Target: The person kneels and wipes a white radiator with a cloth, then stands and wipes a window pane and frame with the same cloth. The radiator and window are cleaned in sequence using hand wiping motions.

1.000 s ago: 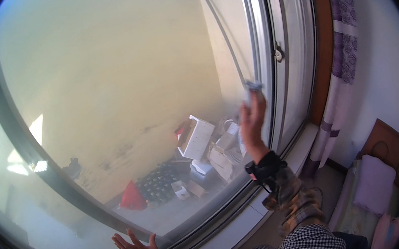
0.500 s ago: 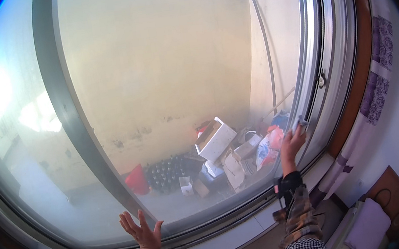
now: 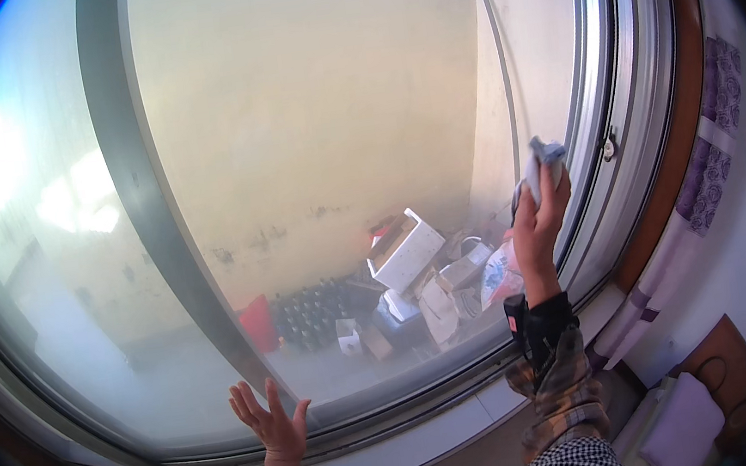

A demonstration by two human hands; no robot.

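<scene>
A large sliding window with a hazy glass pane fills most of the view. Near the right edge of that pane, my right hand is raised with its fingers closed over a grey-blue cloth. The cloth lies against or very close to the glass, and part of it is hidden behind the fingers. My left hand holds nothing. Its fingers are spread in front of the lower glass, beside the grey upright window bar; whether it touches the pane I cannot tell.
Beyond the glass lie a white foam box, dark bottles, a red object and cardboard. A window latch sits on the right frame. A pale sill runs below, and a purple-patterned curtain hangs at the right.
My right hand has moved upward along the right side of the pane, and more of the cloth shows now. My left hand stays spread in nearly the same place.
</scene>
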